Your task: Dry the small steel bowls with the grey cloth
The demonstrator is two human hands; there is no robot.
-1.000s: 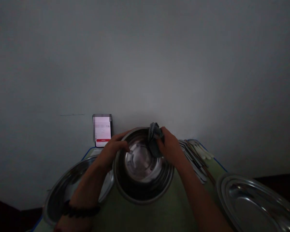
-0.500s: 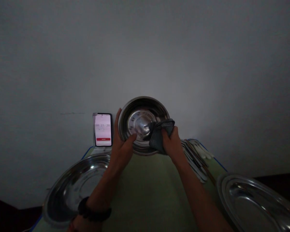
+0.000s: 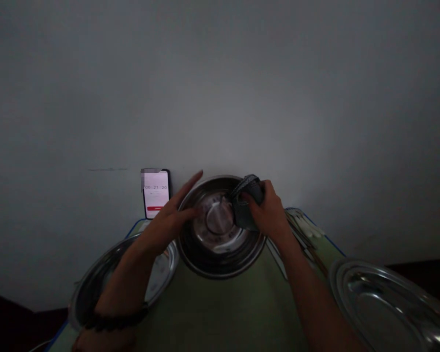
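A round steel bowl is tilted toward me in the middle of the view, just above the green table. My left hand grips its left rim, thumb inside and fingers stretched along the outside. My right hand is closed on a dark grey cloth and presses it against the inner right wall of the bowl.
A second steel bowl lies at the left under my forearm. An oval steel platter sits at the right. A row of cutlery lies behind my right wrist. A lit phone leans against the wall.
The bowl has come back down from its raised, upright position and tilts toward me again. My right hand with the cloth has moved up along the bowl's right inner wall.
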